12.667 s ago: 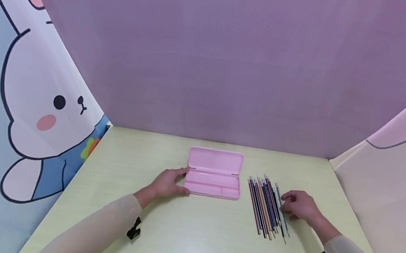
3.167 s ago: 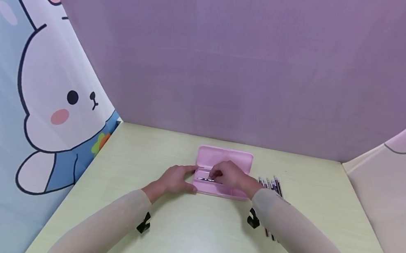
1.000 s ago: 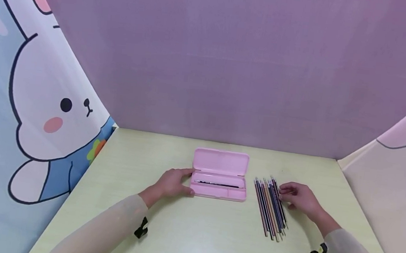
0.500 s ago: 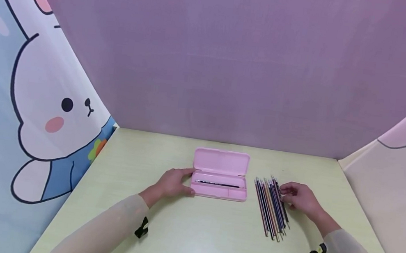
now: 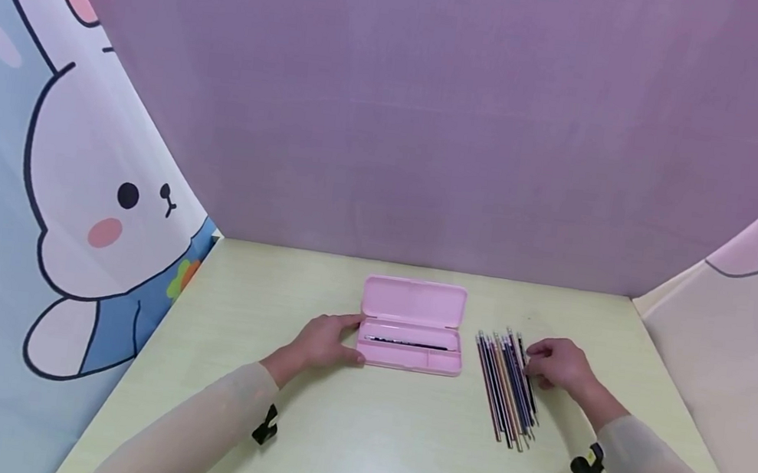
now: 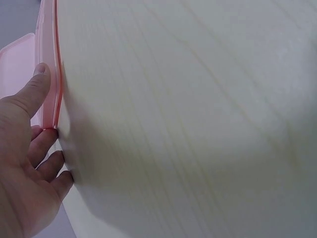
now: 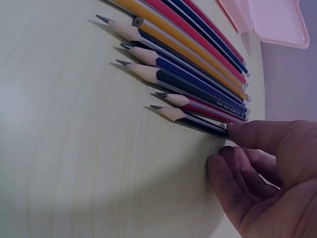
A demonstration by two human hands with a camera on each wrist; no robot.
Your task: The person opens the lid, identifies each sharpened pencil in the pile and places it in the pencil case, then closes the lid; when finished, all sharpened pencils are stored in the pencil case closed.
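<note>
A pink pencil case point(image 5: 390, 357) stands unfolded on the table, its lid point(image 5: 414, 302) tipped back. One dark pencil point(image 5: 409, 344) lies lengthwise in its long rear compartment. My left hand point(image 5: 321, 342) holds the case's left end, thumb at the front side and fingers round the corner. Right of the case, several pencils point(image 5: 500, 388) lie side by side, eraser ends away from me. My right hand point(image 5: 561, 365) is at the right edge of this bunch. In the right wrist view, its thumb and fingers pinch the outermost black pencil point(image 7: 198, 124) near the eraser end, which they partly hide.
The pale wood-grain table point(image 5: 364, 443) meets a purple backdrop point(image 5: 433, 119) behind the case. Cloth panels, one with a printed rabbit point(image 5: 107, 185), flank both sides. A strip of table separates the case from the pencils.
Earlier the case held no pencil; my right hand reached into it, and now one lies inside. That hand is back at the bunch, slightly shifted in the last half second. The left hand stayed put.
</note>
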